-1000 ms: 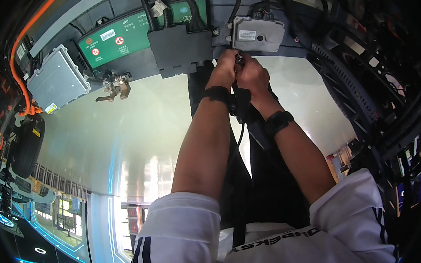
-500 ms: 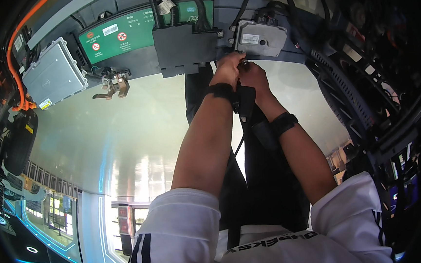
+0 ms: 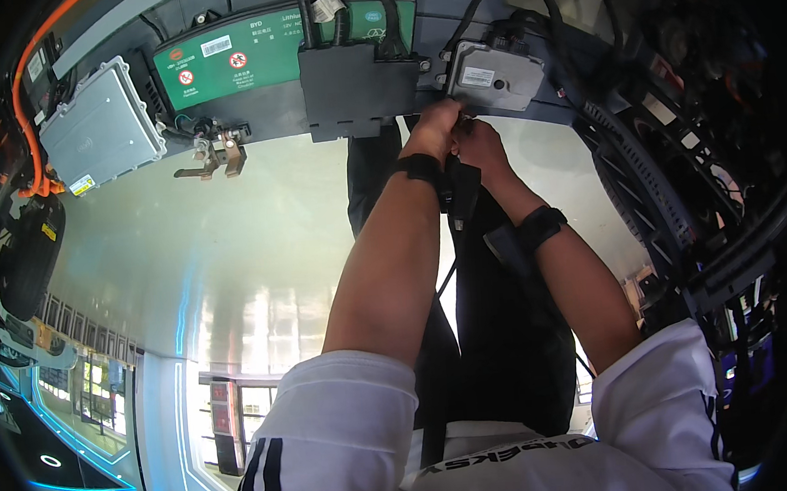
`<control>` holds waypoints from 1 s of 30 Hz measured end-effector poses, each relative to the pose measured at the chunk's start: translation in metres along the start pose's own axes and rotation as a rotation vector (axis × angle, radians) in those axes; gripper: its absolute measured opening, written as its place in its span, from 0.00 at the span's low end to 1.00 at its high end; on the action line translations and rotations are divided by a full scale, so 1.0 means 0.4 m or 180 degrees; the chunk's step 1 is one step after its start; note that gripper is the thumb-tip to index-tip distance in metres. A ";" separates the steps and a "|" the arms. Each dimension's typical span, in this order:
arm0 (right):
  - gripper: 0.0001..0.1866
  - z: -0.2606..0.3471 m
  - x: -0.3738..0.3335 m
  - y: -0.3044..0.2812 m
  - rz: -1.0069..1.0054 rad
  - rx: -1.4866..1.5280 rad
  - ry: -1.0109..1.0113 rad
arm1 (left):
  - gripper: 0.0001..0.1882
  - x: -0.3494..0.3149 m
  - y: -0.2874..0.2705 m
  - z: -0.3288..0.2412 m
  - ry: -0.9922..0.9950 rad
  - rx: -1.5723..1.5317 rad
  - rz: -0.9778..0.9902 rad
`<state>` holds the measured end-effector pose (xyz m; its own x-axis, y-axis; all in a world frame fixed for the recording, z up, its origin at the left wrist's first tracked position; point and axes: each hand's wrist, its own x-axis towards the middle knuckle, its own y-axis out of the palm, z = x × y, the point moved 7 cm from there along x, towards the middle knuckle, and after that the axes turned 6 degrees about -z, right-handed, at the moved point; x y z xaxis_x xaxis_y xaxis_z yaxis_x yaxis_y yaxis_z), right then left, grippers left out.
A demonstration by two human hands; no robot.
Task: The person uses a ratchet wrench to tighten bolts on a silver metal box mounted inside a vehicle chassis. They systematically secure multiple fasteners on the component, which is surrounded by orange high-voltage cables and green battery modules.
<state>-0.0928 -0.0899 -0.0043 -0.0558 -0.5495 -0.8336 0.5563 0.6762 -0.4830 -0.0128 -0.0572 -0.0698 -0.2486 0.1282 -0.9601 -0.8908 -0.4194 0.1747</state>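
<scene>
Both hands are working close together just under the grey control module [image 3: 494, 74]: the left hand [image 3: 434, 129] and the right hand [image 3: 480, 144] are pinching a small connector [image 3: 463, 122] at the module's lower edge, fingers pressed tight. A slip could be straining the thin cable [image 3: 448, 276] dangling below. I am counting two hands, one grey module, one green battery [image 3: 279, 48], one ribbed silver box [image 3: 101, 131].
</scene>
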 end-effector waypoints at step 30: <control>0.12 0.162 -0.026 -0.080 -0.0444 -0.2585 -0.1362 | 0.25 0.125 -0.015 0.004 0.0344 0.2032 -0.0851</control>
<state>-0.0561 -0.1377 0.0372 0.3221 -0.6768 -0.6620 -0.1926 0.6378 -0.7458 -0.0204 -0.0466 -0.1187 0.0199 0.0495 -0.9986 -0.9736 0.2283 -0.0081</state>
